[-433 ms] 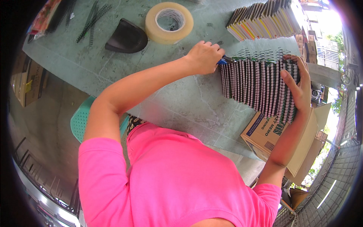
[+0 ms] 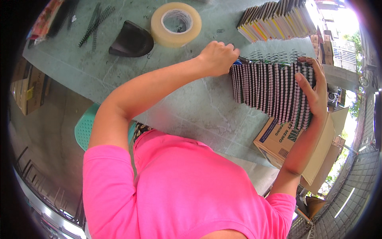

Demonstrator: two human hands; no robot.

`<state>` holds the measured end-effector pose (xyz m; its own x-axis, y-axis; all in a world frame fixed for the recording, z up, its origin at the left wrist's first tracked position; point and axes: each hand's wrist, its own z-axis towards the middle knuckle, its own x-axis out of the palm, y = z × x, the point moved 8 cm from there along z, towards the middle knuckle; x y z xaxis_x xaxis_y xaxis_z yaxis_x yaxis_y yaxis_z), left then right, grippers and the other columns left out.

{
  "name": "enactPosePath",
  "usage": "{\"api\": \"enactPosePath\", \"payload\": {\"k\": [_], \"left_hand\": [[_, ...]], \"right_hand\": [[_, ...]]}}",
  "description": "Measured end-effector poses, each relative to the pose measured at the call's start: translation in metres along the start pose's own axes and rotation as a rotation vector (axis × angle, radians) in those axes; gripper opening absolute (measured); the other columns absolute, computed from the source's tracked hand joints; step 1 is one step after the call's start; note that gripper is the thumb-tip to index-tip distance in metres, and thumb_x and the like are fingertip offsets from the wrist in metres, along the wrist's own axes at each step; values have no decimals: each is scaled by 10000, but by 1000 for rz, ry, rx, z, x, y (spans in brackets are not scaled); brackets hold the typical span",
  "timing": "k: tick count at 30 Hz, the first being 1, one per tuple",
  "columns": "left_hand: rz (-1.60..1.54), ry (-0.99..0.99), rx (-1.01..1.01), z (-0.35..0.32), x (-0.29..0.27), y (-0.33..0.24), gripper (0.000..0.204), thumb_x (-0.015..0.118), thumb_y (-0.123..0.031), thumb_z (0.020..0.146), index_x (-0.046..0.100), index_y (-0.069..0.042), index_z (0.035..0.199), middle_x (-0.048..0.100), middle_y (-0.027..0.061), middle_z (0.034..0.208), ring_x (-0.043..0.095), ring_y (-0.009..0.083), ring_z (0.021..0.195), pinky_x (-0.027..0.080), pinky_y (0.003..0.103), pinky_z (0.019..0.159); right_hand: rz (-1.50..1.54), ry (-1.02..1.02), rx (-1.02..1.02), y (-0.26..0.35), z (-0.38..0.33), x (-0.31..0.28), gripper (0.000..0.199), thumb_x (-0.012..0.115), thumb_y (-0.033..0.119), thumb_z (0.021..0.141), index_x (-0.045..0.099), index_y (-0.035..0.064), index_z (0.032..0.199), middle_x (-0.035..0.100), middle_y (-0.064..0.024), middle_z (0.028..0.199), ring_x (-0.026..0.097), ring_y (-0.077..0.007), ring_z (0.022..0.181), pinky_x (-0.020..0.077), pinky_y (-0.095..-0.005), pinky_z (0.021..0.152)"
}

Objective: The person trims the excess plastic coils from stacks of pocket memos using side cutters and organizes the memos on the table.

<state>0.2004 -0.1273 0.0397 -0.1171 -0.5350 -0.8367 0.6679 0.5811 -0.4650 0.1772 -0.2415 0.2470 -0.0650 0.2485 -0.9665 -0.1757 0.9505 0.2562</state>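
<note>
My left hand [image 2: 219, 59] is closed around small blue-handled pliers [image 2: 241, 61], mostly hidden by my fingers. Their dark tip meets the upper left corner of a row of spiral-bound notepads [image 2: 270, 89], where the wire ends stick out. The pads stand pressed together, with their black-and-white spiral edges facing me. Against the right end of this row, my right hand [image 2: 312, 87] is wrapped with the thumb on the near side and the fingers over the far side. Loose-looking wire coils [image 2: 274, 57] rise along the row's far edge.
A wide roll of clear tape [image 2: 159, 30] and a black curved plastic piece [image 2: 131, 40] lie at the far left, near loose black coils [image 2: 95, 24]. Another row of notepads [image 2: 278, 22] stands at the far right. An open cardboard box [image 2: 274, 139] sits below the table's right edge.
My left hand has shifted slightly right and up with the pliers, along the pads' far edge. My right hand stays where it was.
</note>
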Motion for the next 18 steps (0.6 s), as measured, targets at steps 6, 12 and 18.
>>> {"api": "enactPosePath", "payload": {"k": [6,12,18], "left_hand": [[-10,-28,-24,-6,-6,-3,327,667,-140,647,566,-58,946,589,94,883,591,266,814,452,367,689],[76,-215,40,-11,-24,-13,354,671,-155,648,568,-63,974,584,87,911,576,256,835,433,363,699],[28,-62,42,0,-13,-14,295,653,-115,638,560,-56,912,586,88,824,597,260,741,460,354,649]], "right_hand": [[-20,-17,-17,1,-1,0,516,653,405,749,575,13,1075,548,-145,1080,490,-278,1061,347,-358,939],[-22,0,8,0,-1,-1,525,653,409,748,572,12,1082,546,-146,1083,488,-277,1067,344,-359,943],[-8,-3,3,-1,-1,0,519,653,403,748,573,16,1085,546,-142,1081,488,-275,1065,345,-361,940]]}}
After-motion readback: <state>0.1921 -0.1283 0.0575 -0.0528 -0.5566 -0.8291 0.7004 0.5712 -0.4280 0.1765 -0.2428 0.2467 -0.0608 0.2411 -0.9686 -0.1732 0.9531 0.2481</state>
